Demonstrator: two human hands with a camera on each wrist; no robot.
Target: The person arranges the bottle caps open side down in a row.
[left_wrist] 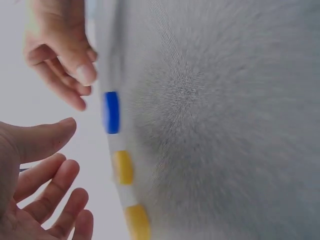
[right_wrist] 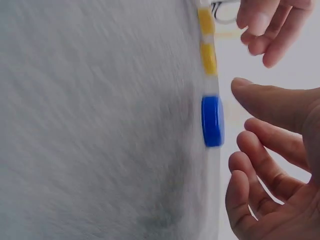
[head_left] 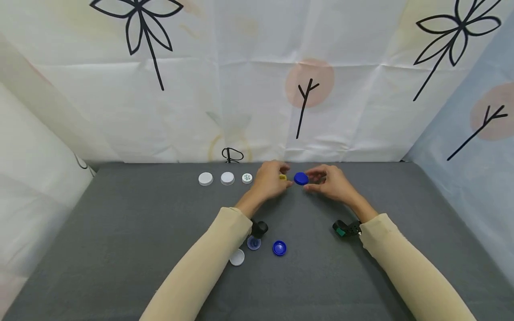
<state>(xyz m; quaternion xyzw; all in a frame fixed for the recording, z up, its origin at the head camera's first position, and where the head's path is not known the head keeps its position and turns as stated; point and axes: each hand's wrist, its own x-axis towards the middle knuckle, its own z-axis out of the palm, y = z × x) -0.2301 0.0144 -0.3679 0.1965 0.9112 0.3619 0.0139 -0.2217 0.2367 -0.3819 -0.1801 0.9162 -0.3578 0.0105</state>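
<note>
A blue bottle cap (head_left: 301, 179) lies at the back of the table, at the right end of a row of caps. My right hand (head_left: 330, 182) is just right of it, fingers spread and slightly bent, holding nothing. My left hand (head_left: 270, 179) hovers over the row beside a yellow cap (head_left: 283, 177), its thumb and fingers apart with nothing between them. The left wrist view shows two yellow caps, one nearer (left_wrist: 137, 222) and one farther (left_wrist: 124, 167), below the blue cap (left_wrist: 112, 112). In the right wrist view the blue cap (right_wrist: 212, 121) stands clear of the fingertips.
Left of the hands the row continues with white caps (head_left: 205, 179) (head_left: 227, 178) and a small printed white cap (head_left: 246, 178). Nearer the front lie a blue cap (head_left: 279, 248), a translucent bluish cap (head_left: 254, 243) and a white cap (head_left: 237, 257) partly under the left sleeve. A patterned cloth (head_left: 257, 111) hangs behind the table.
</note>
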